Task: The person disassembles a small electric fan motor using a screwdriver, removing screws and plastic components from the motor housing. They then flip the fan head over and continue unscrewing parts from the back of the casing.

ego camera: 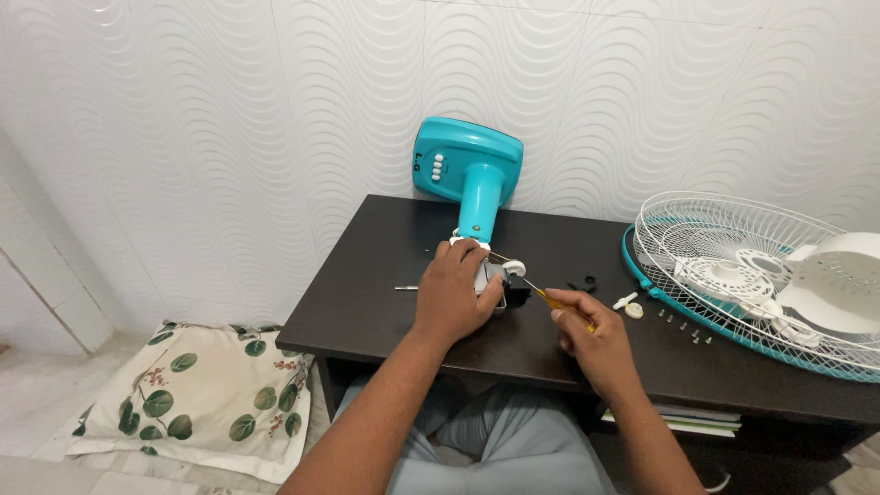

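Note:
A teal fan stand (469, 179) lies on the dark table (367, 302), its base leaning against the wall. At the stand's near end sits the bare fan motor (500, 280). My left hand (454, 293) covers and grips the motor from above. My right hand (591, 335) holds a yellow-handled screwdriver (550, 299), whose thin shaft points left into the motor by a white knob (514, 268).
White wire fan guards with a teal rim (733, 275) and a white blade (839, 280) lie on the table's right. Small screws (683, 325), two white caps (629, 304), a black part (581, 283) and a loose pin (405, 288) are scattered nearby. A leaf-print pillow (192, 394) lies on the floor at left.

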